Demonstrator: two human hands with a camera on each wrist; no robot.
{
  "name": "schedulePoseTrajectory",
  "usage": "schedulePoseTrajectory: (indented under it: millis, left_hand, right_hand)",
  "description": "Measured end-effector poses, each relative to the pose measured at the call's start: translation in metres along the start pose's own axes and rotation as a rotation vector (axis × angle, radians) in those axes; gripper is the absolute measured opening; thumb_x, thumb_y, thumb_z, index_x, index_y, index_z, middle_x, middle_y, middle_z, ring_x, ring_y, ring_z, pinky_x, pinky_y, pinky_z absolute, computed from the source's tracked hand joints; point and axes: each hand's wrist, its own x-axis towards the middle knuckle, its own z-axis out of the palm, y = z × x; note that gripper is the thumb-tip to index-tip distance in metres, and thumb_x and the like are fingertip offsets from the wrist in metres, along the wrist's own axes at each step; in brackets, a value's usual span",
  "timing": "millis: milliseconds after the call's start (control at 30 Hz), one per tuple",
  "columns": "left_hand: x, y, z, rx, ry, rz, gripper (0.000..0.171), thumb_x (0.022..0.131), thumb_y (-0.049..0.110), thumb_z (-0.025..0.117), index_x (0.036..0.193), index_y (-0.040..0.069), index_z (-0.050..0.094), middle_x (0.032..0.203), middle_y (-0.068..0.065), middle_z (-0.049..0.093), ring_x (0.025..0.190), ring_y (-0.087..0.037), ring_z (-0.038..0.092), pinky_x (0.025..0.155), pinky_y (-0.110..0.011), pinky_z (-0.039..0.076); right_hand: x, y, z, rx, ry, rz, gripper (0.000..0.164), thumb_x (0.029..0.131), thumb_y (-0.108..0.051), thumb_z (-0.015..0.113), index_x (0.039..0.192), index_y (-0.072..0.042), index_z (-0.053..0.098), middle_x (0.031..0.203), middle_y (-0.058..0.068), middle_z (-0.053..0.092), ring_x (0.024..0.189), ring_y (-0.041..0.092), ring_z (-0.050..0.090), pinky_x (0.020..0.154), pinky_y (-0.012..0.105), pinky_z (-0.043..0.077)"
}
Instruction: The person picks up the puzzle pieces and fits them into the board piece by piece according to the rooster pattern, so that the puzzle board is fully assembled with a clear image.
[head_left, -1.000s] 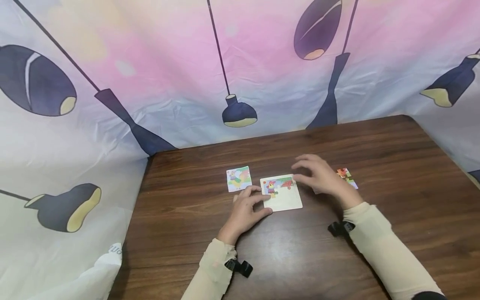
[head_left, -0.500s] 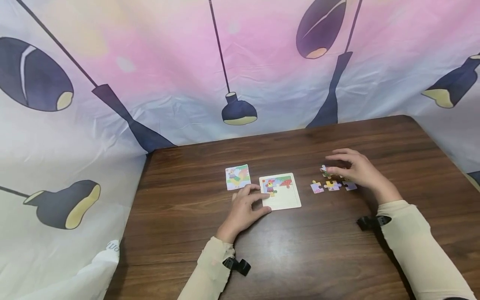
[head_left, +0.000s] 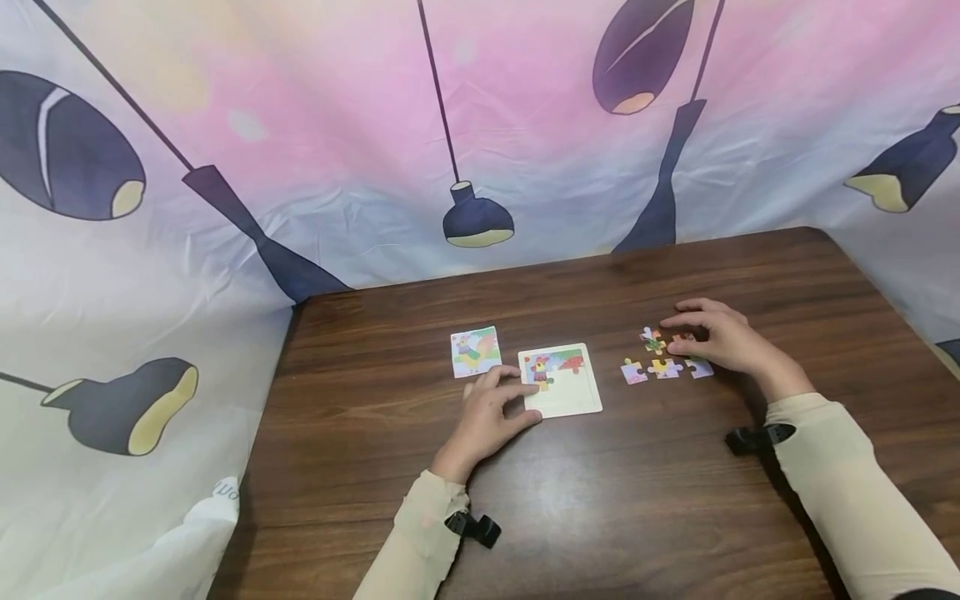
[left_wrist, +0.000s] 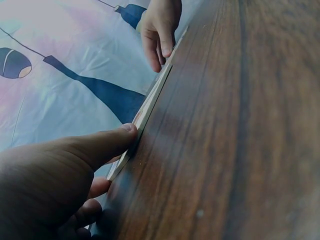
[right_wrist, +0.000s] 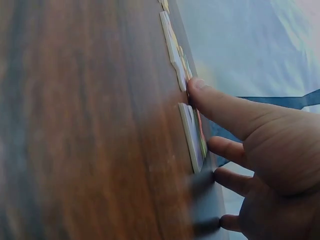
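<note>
My left hand (head_left: pixel 486 418) holds the near left corner of a white puzzle board (head_left: pixel 564 402). In the left wrist view, its thumb lies along the thin board edge (left_wrist: pixel 149 104), with fingertips at the corner. Several joined pieces with a rooster's head (head_left: pixel 540 367) fill the board's upper part; the lower part is bare. My right hand (head_left: pixel 726 337) is over loose jigsaw pieces (head_left: pixel 664 369) to the right, fingers spread and partly extended. Its thumb is at a reddish piece (head_left: pixel 681 340), partly hidden by the hand; the right wrist view shows the thumb (right_wrist: pixel 210 95) beside the pieces.
A small picture card (head_left: pixel 476 352) with a rooster lies left of the board. Everything rests on a dark wooden table (head_left: pixel 592 517). Behind it hangs a cloth backdrop (head_left: pixel 360 125) printed with lamps.
My right hand has moved right, from the board's upper right corner to the loose pieces, uncovering several of them. My left hand has stayed at the board.
</note>
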Motion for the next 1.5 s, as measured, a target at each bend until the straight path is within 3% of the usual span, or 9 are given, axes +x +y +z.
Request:
schedulePoseTrajectory:
  millis: [600,1000,1500]
  left_hand:
    - [0.001,-0.004,0.003,0.007,0.012,0.014,0.037,0.090,0.031,0.087,0.124,0.018,0.081,0.136,-0.010,0.062,0.125,-0.031,0.058,0.087,-0.046,0.034]
    - [0.001,-0.002,0.001,0.008,-0.003,-0.004,0.037,0.091,0.031,0.086,0.125,0.019,0.080,0.137,-0.009,0.061,0.124,-0.030,0.058,0.087,-0.045,0.033]
    - [0.000,0.000,0.000,-0.008,0.001,-0.001,0.036,0.090,0.029,0.087,0.124,0.017,0.080,0.135,-0.010,0.061,0.123,-0.031,0.058,0.087,-0.045,0.033]
  right_hand:
    - [0.004,-0.012,0.009,0.000,-0.011,-0.003,0.034,0.099,-0.019,0.077,0.128,-0.003,0.072,0.153,0.034,0.042,0.144,0.058,0.027,0.109,0.080,0.014]
    - [0.006,-0.024,0.021,-0.031,0.073,-0.073,0.026,0.096,-0.013,0.079,0.118,-0.001,0.074,0.148,0.032,0.048,0.141,0.056,0.035,0.109,0.077,0.021]
    - [0.020,-0.064,0.050,0.037,0.059,-0.122,0.025,0.098,-0.018,0.078,0.120,-0.005,0.075,0.152,0.028,0.049,0.146,0.053,0.033,0.113,0.077,0.015]
